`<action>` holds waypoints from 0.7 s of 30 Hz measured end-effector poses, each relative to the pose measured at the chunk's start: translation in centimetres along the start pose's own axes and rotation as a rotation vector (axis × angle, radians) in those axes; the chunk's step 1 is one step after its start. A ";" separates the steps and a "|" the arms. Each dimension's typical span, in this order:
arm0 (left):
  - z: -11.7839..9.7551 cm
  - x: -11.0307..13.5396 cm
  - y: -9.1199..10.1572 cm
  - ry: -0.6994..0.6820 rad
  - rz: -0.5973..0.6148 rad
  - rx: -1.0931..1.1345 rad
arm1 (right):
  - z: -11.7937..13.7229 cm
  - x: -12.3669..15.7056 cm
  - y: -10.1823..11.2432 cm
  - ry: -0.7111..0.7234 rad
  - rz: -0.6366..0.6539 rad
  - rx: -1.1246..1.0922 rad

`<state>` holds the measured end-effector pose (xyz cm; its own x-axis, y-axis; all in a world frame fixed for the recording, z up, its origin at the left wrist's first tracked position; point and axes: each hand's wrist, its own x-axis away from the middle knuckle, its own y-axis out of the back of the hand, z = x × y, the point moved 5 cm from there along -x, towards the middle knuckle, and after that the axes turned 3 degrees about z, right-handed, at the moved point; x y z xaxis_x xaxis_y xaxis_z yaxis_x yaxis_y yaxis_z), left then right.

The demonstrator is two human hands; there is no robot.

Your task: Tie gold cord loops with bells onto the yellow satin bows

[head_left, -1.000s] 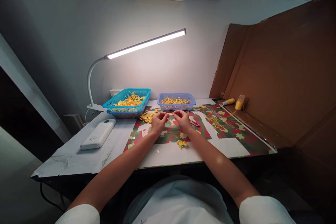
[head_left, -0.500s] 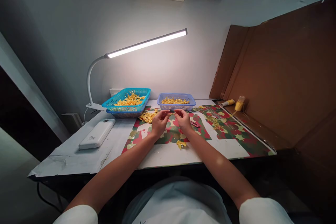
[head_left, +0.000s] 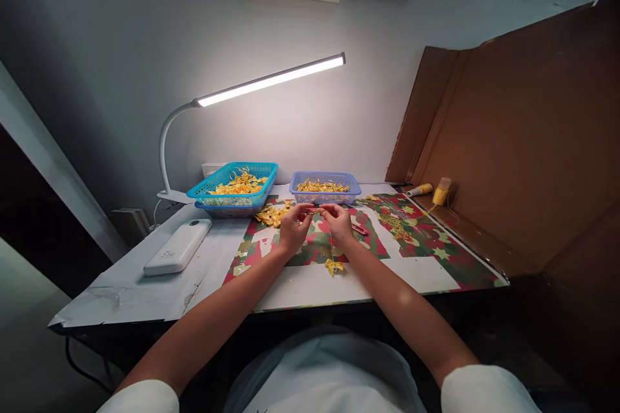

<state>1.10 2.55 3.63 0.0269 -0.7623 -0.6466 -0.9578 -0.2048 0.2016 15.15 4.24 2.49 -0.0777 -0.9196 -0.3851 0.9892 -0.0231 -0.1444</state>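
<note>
My left hand (head_left: 294,227) and my right hand (head_left: 338,222) are held close together above the patterned mat (head_left: 416,251), fingers pinched on a thin gold thread (head_left: 331,242). The thread drops from my right hand to a small yellow bow (head_left: 334,265) lying on the mat. What the fingertips pinch between the two hands is too small to make out. A loose pile of yellow bows (head_left: 272,213) lies just left of my left hand.
A turquoise basket (head_left: 235,184) and a blue basket (head_left: 325,188) of yellow pieces stand at the back. A white power bank (head_left: 177,246) lies left, a lit desk lamp (head_left: 261,85) arches above. Red snips (head_left: 359,228), yellow spools (head_left: 442,191) and a cardboard wall (head_left: 523,135) are to the right.
Both hands have stayed close together, shifting slightly; the bow still hangs on the thread at the mat. The camera drifted a little.
</note>
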 end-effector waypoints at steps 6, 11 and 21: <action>-0.2 0.1 -0.2 -0.022 0.029 -0.155 | 0.3 0.3 -0.3 0.032 -0.002 0.065; -0.2 0.1 -0.5 -0.071 0.046 -0.230 | 1.0 0.7 -0.6 0.141 -0.019 0.149; -0.6 0.1 -0.2 -0.086 0.019 -0.255 | 1.5 1.1 -0.5 0.164 -0.051 0.240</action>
<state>1.46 2.14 4.02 -0.0249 -0.7148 -0.6989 -0.8548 -0.3472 0.3856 14.73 2.69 3.52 -0.1280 -0.8396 -0.5279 0.9830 -0.1782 0.0451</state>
